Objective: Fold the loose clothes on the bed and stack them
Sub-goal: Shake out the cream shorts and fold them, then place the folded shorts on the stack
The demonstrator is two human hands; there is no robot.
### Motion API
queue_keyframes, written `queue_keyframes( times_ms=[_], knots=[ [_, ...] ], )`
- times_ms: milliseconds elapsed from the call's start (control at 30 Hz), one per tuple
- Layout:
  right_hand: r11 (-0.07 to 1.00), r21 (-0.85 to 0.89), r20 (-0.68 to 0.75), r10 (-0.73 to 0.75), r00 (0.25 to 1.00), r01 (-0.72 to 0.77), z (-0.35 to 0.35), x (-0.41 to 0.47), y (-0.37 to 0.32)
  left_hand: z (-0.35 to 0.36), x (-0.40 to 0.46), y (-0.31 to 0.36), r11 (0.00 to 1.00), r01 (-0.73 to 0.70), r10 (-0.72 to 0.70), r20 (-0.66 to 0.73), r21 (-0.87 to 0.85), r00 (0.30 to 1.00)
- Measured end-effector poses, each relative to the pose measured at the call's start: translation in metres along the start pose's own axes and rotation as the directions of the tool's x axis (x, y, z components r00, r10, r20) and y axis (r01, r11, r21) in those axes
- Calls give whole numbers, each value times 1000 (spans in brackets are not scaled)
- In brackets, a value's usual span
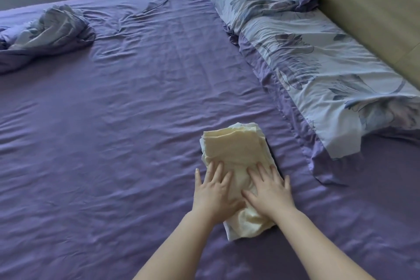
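Here, 2 flat hands: left hand (214,191), right hand (269,191), 1 folded garment (231,145)

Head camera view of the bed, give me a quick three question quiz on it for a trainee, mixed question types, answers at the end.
1. True or false: both hands press flat on the folded cream garment.
2. Multiple choice: the crumpled bedding heap lies A) at the far left of the bed, B) under the pillows, C) beside the right hand.
3. Fill in: the floral pillows line the ___ side of the purple sheet.

Key
1. True: left hand and right hand lie open, palms down, on its near end.
2. A
3. right
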State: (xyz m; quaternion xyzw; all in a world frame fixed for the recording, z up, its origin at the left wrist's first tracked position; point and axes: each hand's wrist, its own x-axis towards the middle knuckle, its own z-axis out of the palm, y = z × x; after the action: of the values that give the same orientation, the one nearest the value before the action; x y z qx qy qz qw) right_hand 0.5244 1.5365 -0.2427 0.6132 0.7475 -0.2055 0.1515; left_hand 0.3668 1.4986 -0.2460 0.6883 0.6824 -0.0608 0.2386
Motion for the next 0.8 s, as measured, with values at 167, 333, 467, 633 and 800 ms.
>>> queue_keyframes(
  times_ms=[167,333,467,633,800],
  knots=[
    [999,-7,-31,47,998,-47,-6,-26,-40,-1,-49,-30,994,96,-96,5,-43,995],
    [990,-47,-28,-134,991,133,12,-66,-101,1,-115,-84,959,279,-277,38,-46,960],
    [963,-93,20,-253,967,254,32,-98,-160,2,-173,-135,922,384,-382,38,-54,923],
    [923,-134,88,-351,932,360,56,-133,-232,7,-244,-189,869,488,-485,59,-78,872],
    [855,-158,171,-470,866,495,79,-169,-302,12,-314,-237,813,571,-564,90,-116,821]
  ],
)
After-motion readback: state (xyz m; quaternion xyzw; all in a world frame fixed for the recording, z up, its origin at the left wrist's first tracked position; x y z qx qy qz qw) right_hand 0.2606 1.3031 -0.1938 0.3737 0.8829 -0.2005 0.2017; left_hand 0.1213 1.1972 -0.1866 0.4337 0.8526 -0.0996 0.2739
